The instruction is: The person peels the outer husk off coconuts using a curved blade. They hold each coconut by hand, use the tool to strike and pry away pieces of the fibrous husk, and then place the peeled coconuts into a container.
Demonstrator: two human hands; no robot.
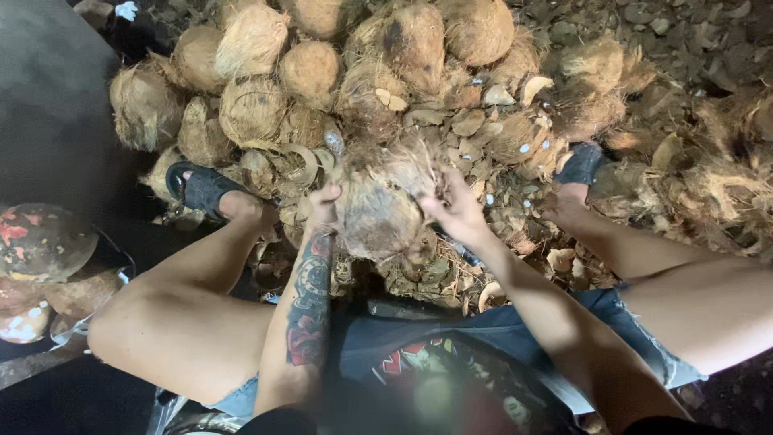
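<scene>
Both my hands grip one husked coconut (378, 213) btwn my knees: left hand (322, 203) clamped on its left side, right hand (455, 211) w/ fingers dug into the fibres on its right. Coconut sits just in front of the coconut pile (322, 72), over husk scraps (483, 137); my sandals (201, 189) are either side.

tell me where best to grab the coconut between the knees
Probably by its two flanks, one hand from each side, as the left hand and right hand do now. The coconut is round and wide, and its loose husk fibres give the fingers purchase.
</scene>
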